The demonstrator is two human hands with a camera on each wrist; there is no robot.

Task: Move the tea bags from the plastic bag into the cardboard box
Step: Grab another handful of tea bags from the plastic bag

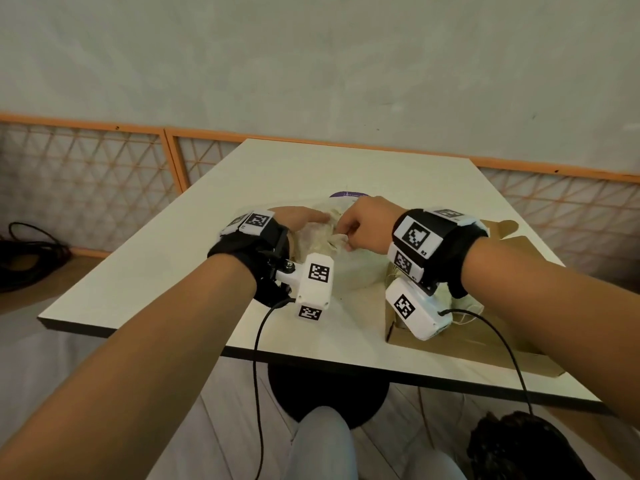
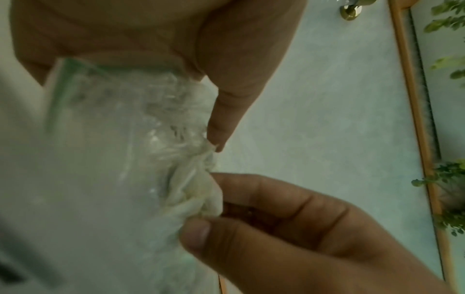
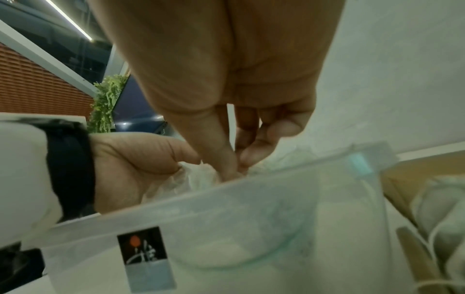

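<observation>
A clear plastic zip bag [image 1: 313, 239] lies mid-table with pale tea bags inside. My left hand [image 1: 304, 220] grips its crumpled mouth, thumb [image 2: 221, 119] lying along the plastic [image 2: 113, 159]. My right hand [image 1: 346, 237] reaches into the opening and pinches a white tea bag [image 1: 337, 240] between thumb and fingers [image 2: 196, 232]. In the right wrist view the pinch [image 3: 231, 167] sits just behind the bag's zip edge [image 3: 251, 199]. The open cardboard box [image 1: 485, 344] stands under my right wrist, with tea bags [image 3: 440, 208] and strings in it.
The white table [image 1: 173, 271] ends close to me at a dark front edge. A purple disc [image 1: 348, 194] peeks out beyond the bag. A coiled black cable [image 1: 31, 254] lies left of the table. An orange lattice fence [image 1: 86, 174] runs behind.
</observation>
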